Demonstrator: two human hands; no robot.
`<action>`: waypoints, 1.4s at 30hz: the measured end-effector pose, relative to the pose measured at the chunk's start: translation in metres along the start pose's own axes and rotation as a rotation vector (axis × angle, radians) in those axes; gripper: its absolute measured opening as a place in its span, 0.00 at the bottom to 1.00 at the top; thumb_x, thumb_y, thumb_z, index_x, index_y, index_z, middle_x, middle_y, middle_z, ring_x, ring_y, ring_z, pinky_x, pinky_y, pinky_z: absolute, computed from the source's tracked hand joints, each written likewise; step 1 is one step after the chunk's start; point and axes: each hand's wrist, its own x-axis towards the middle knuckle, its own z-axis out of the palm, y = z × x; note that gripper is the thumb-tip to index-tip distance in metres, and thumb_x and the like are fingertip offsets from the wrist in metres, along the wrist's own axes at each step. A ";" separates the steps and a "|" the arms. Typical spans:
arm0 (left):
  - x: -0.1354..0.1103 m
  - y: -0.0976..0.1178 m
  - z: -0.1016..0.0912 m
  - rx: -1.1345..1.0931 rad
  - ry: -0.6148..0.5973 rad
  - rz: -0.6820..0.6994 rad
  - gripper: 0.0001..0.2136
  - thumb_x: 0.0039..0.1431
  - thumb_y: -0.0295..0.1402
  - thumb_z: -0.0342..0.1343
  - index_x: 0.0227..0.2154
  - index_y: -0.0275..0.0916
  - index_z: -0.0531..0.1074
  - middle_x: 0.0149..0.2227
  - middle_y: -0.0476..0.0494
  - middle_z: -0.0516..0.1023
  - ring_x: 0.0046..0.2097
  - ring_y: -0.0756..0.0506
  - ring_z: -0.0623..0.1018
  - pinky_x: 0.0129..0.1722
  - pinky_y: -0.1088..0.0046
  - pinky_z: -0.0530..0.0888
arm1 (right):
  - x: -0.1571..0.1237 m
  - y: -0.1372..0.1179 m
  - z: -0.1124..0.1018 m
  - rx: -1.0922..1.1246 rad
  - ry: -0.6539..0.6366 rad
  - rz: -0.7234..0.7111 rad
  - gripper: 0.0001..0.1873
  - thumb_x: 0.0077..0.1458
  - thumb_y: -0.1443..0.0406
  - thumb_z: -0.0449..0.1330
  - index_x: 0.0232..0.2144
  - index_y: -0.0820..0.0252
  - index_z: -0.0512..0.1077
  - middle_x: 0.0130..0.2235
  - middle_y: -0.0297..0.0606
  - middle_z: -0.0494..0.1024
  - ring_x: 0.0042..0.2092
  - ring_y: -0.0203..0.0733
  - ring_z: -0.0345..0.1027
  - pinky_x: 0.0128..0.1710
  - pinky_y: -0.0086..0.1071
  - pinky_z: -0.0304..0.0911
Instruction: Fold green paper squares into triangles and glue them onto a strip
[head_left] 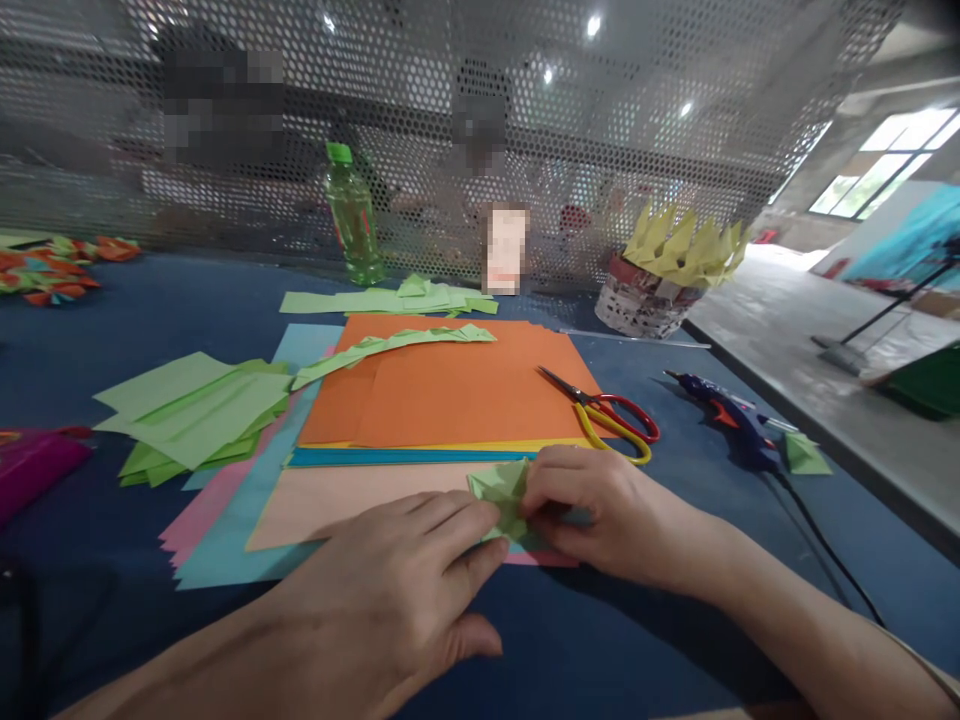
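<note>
A small piece of light green folded paper lies in front of me on the stacked coloured sheets. My right hand pinches its right side between thumb and fingers. From the left, my left hand lies flat with fingers stretched out, its fingertips pressing on the paper's left edge and its thumb apart. Under and beyond the hands are peach paper and orange sheets. Scissors with red and yellow handles rest on the orange sheets, just beyond my right hand. A folded green paper strip lies across the stack.
Green paper pieces lie left, more green strips behind. A green bottle and a pot with yellow paper points stand by the mesh screen. A corded glue gun lies right, a magenta object left.
</note>
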 end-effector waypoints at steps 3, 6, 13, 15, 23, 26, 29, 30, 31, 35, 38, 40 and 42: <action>-0.001 0.001 -0.001 -0.008 0.004 -0.009 0.18 0.63 0.44 0.62 0.48 0.35 0.76 0.43 0.39 0.78 0.44 0.37 0.77 0.43 0.59 0.76 | 0.000 0.000 0.000 -0.024 0.015 0.061 0.12 0.48 0.80 0.60 0.31 0.61 0.73 0.32 0.31 0.72 0.33 0.33 0.64 0.33 0.27 0.58; -0.001 0.001 -0.002 -0.029 -0.018 -0.018 0.18 0.61 0.43 0.64 0.49 0.36 0.76 0.43 0.40 0.77 0.44 0.37 0.77 0.43 0.59 0.76 | 0.001 -0.004 0.005 0.030 0.089 0.124 0.06 0.55 0.74 0.60 0.33 0.60 0.71 0.32 0.31 0.73 0.32 0.33 0.64 0.33 0.27 0.59; 0.001 0.001 -0.003 -0.035 -0.052 -0.037 0.18 0.63 0.44 0.62 0.49 0.37 0.75 0.44 0.40 0.77 0.46 0.37 0.77 0.46 0.59 0.76 | 0.003 -0.013 0.021 -0.034 0.169 0.330 0.12 0.58 0.60 0.65 0.29 0.58 0.66 0.30 0.31 0.72 0.31 0.35 0.62 0.30 0.30 0.55; 0.000 0.001 -0.003 -0.043 -0.048 -0.034 0.18 0.62 0.44 0.63 0.48 0.37 0.76 0.44 0.39 0.77 0.46 0.37 0.77 0.46 0.58 0.76 | 0.003 -0.013 0.022 -0.066 0.170 0.329 0.13 0.57 0.60 0.66 0.30 0.58 0.66 0.32 0.32 0.72 0.32 0.36 0.63 0.32 0.30 0.55; 0.000 0.001 -0.001 -0.010 -0.017 -0.020 0.19 0.64 0.46 0.61 0.48 0.37 0.76 0.44 0.39 0.77 0.45 0.37 0.77 0.44 0.59 0.76 | 0.002 -0.011 0.019 -0.052 0.136 0.372 0.13 0.54 0.66 0.69 0.30 0.57 0.66 0.33 0.31 0.73 0.33 0.36 0.63 0.32 0.30 0.54; -0.001 0.001 -0.001 -0.002 0.004 -0.010 0.17 0.65 0.46 0.59 0.46 0.36 0.77 0.43 0.39 0.78 0.44 0.37 0.77 0.43 0.60 0.76 | 0.002 -0.011 0.017 -0.028 0.133 0.371 0.11 0.55 0.68 0.67 0.30 0.57 0.67 0.32 0.30 0.73 0.33 0.35 0.63 0.32 0.29 0.55; -0.001 0.001 -0.001 0.010 0.024 -0.013 0.17 0.66 0.46 0.57 0.44 0.36 0.78 0.43 0.39 0.78 0.43 0.38 0.77 0.42 0.61 0.75 | 0.002 -0.010 0.014 -0.004 0.123 0.354 0.09 0.57 0.69 0.65 0.31 0.57 0.67 0.32 0.30 0.73 0.33 0.35 0.64 0.32 0.29 0.57; 0.000 0.001 -0.002 0.013 0.025 -0.018 0.17 0.67 0.46 0.57 0.44 0.36 0.78 0.43 0.39 0.78 0.43 0.39 0.77 0.42 0.62 0.75 | 0.002 -0.009 0.014 0.003 0.119 0.351 0.08 0.57 0.69 0.65 0.31 0.57 0.68 0.32 0.30 0.73 0.33 0.35 0.64 0.32 0.29 0.57; 0.000 0.002 -0.002 0.015 0.018 -0.025 0.17 0.67 0.46 0.56 0.44 0.36 0.78 0.43 0.40 0.78 0.43 0.39 0.77 0.42 0.63 0.75 | 0.002 -0.009 0.013 0.008 0.115 0.349 0.08 0.57 0.70 0.65 0.31 0.57 0.68 0.32 0.30 0.73 0.34 0.35 0.64 0.33 0.29 0.58; 0.000 0.003 -0.002 0.009 0.004 -0.021 0.17 0.67 0.46 0.56 0.43 0.35 0.78 0.42 0.40 0.78 0.42 0.40 0.78 0.42 0.63 0.75 | 0.003 -0.010 0.012 0.014 0.107 0.342 0.08 0.56 0.72 0.64 0.31 0.57 0.67 0.33 0.30 0.73 0.34 0.35 0.65 0.33 0.29 0.58; -0.001 0.004 -0.003 0.010 0.010 -0.011 0.17 0.67 0.45 0.57 0.42 0.35 0.78 0.43 0.39 0.78 0.42 0.39 0.78 0.41 0.62 0.76 | 0.002 -0.010 0.013 0.014 0.115 0.347 0.09 0.56 0.72 0.64 0.32 0.57 0.67 0.33 0.30 0.73 0.35 0.35 0.65 0.34 0.29 0.58; -0.001 0.004 -0.004 0.016 0.019 -0.005 0.17 0.67 0.45 0.57 0.42 0.34 0.78 0.43 0.38 0.79 0.43 0.38 0.78 0.42 0.62 0.76 | 0.001 -0.009 0.014 0.017 0.125 0.356 0.10 0.55 0.71 0.65 0.33 0.57 0.67 0.33 0.30 0.73 0.34 0.35 0.64 0.33 0.28 0.58; -0.001 0.005 -0.005 0.025 0.023 -0.008 0.16 0.68 0.43 0.56 0.43 0.34 0.78 0.43 0.38 0.79 0.44 0.38 0.78 0.43 0.62 0.76 | 0.000 -0.006 0.014 0.035 0.126 0.361 0.12 0.53 0.72 0.65 0.35 0.56 0.66 0.33 0.29 0.72 0.33 0.34 0.64 0.32 0.28 0.58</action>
